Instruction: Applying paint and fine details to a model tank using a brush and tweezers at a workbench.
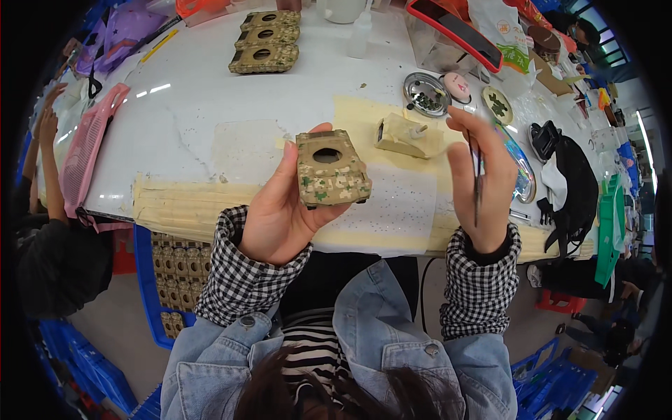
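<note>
My left hand [283, 210] is closed round a camouflage toy tank hull [332, 175], with the round hole in its top facing up. In my right hand [490, 168], raised over the table to the right of the hull, is a thin dark tool that looks like tweezers [478, 183], lying along the palm and apart from the hull. Between the hands, slightly farther off, sits a tape-covered block [409, 136] with a small peg standing up. Beyond it, a round metal dish [427, 82] holds small dark green pieces, and a pale dish [498, 105] beside it holds more.
Several more camouflage hulls [264, 43] stand in a column at the far left. A red-framed phone [455, 33] leans on a clear box. A pink basket [91, 154] lies left, a black bag [575, 199] right. Below the table edge, a blue crate [145, 280] holds many hulls.
</note>
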